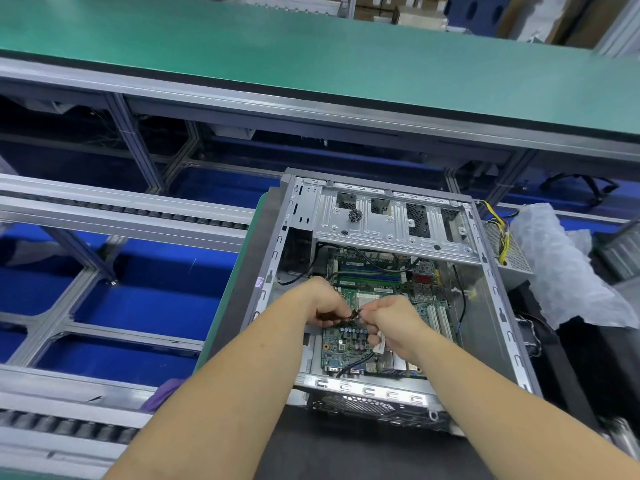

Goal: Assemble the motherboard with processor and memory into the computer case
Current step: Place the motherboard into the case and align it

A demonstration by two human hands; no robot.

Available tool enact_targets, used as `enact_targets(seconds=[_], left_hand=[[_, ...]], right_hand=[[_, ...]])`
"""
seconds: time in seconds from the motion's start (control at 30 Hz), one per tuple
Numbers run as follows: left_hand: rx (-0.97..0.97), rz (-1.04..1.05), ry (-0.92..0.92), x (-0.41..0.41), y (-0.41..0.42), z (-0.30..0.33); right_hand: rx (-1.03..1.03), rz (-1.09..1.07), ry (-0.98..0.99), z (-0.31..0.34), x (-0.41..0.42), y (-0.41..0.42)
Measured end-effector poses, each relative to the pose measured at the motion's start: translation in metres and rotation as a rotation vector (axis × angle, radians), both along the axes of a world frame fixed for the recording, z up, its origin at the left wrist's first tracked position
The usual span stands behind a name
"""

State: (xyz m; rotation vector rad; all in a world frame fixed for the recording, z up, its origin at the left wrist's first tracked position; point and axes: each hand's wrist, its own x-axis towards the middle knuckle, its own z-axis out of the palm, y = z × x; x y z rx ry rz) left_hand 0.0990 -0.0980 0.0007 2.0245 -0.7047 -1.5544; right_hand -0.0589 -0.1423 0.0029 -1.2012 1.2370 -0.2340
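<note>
No text can be read. The motherboard (377, 306) in the computer case (381, 216) carries small white print at about 12 o'clock, too blurred to make out.

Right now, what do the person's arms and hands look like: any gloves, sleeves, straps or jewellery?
Both forearms are bare as far as the frame shows, with no sleeves in view. The left hand and right hand wear no gloves; no watch, wrist strap or ring is visible.
</note>
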Motion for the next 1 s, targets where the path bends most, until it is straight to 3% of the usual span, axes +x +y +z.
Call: enact_targets(seconds=[0.1,0.33,1.0], left_hand=[[-0.012,-0.053,-0.050,-0.0015,0.0000,0.0015],[0.042,-0.108,0.032,-0.0029,0.0024,0.0042],[0.080,-0.117,0.047,-0.0069,0.0027,0.0075]], right_hand=[[-0.068,0.051,0.000,-0.0037,0.0003,-0.0016],[-0.327,0.209,0.134,-0.0089,-0.0001,-0.0020],[-0.322,0.297,0.167,-0.0010,-0.0056,-0.0021]])
